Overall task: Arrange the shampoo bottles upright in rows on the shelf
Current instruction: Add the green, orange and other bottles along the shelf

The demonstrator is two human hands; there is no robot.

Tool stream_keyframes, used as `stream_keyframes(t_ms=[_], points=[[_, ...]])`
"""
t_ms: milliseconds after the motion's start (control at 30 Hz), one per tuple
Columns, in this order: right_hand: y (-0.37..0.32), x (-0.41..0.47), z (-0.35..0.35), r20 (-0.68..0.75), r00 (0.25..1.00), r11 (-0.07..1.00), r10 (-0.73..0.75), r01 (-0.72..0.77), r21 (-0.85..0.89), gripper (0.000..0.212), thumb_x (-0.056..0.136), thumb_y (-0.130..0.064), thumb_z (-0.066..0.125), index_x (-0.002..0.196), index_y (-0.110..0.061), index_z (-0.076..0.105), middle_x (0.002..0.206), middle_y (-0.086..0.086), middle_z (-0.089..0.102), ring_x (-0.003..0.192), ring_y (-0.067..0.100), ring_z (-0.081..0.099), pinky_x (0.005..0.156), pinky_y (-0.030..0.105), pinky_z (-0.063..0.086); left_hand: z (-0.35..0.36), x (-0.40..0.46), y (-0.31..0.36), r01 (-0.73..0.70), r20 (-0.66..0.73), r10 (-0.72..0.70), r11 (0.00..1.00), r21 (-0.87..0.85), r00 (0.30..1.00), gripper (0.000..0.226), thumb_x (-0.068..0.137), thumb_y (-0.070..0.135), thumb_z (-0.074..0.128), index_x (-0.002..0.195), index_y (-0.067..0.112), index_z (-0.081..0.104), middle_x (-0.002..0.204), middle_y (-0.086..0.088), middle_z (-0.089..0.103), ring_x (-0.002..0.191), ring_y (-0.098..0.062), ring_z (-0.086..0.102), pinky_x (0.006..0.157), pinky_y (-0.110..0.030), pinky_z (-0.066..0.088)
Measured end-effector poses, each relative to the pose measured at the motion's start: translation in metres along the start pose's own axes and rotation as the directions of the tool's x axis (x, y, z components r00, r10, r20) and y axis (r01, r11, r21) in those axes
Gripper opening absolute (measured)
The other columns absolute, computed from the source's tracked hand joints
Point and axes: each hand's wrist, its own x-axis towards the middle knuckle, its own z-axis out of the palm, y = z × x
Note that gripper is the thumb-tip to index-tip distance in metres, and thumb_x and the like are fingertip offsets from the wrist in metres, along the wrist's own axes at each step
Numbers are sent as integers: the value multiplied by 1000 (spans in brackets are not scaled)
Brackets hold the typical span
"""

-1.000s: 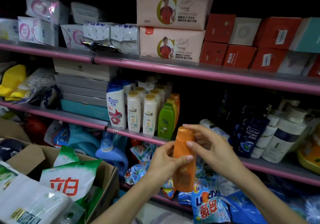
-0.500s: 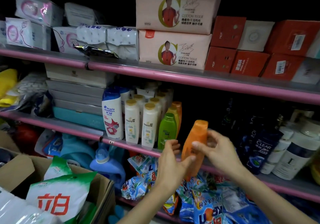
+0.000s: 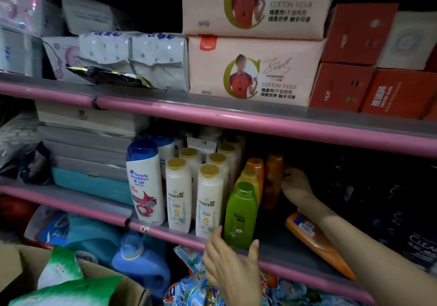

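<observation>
The orange plastic shampoo bottle (image 3: 273, 178) stands upright deep on the middle pink-edged metal shelf (image 3: 295, 262), at the back of a row behind another orange bottle (image 3: 256, 166), a yellow bottle (image 3: 249, 181) and a green plastic bottle (image 3: 240, 214) at the front edge. The right hand (image 3: 295, 184) reaches in from the right and touches that rear bottle's side; its fingers lie in shadow, so I cannot tell whether they grip it. The left hand (image 3: 233, 266) is spread and relaxed, fingertip and thumb on either side of the green bottle's base at the shelf lip, not curled round it. A second orange bottle with a blue label (image 3: 312, 237) lies on its side just right of the row, under the right forearm, with bare shelf floor between it and the green bottle. Left of the row stand white gold-capped Pantene bottles (image 3: 178, 194) in two files and a white blue-capped Head & Shoulders bottle (image 3: 144, 182). Dark bottles (image 3: 402, 211) crowd the far right.
</observation>
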Motion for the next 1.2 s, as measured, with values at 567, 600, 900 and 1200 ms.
stream_keyframes(t_ms=[567, 600, 900, 1200], points=[[47, 8, 49, 216, 976, 999, -41, 44, -5, 20, 86, -5, 63, 103, -15, 61, 112, 21, 65, 103, 32, 62, 93, 49, 49, 22, -2, -7, 38, -99, -39, 999, -14, 994, 75, 63, 36, 83, 127, 23, 46, 134, 2, 46, 121, -22, 31, 95, -40, 23], [49, 10, 50, 218, 975, 999, -29, 35, -23, 20, 86, -6, 62, 105, -14, 62, 112, 19, 65, 103, 32, 62, 92, 47, 50, 23, -2, -8, 39, -96, -41, 999, -17, 995, 75, 64, 36, 82, 127, 24, 46, 133, 3, 46, 121, -22, 30, 95, -40, 23], [50, 4, 45, 272, 955, 992, -120, 105, 68, 30, 85, -3, 62, 77, -32, 64, 99, 8, 66, 99, 34, 62, 94, 57, 47, 24, -3, -11, 26, -87, -29, 999, -34, 996, 73, 65, 35, 82, 127, 24, 45, 132, 2, 46, 120, -22, 31, 94, -42, 26], [53, 6, 48, 284, 945, 987, -159, 149, 53, 28, 85, 1, 62, 95, -25, 60, 110, 21, 65, 104, 38, 62, 95, 58, 46, 24, -3, -14, 15, -81, -17, 999, -32, 997, 72, 66, 38, 80, 127, 24, 44, 131, 2, 46, 119, -23, 32, 93, -42, 27]])
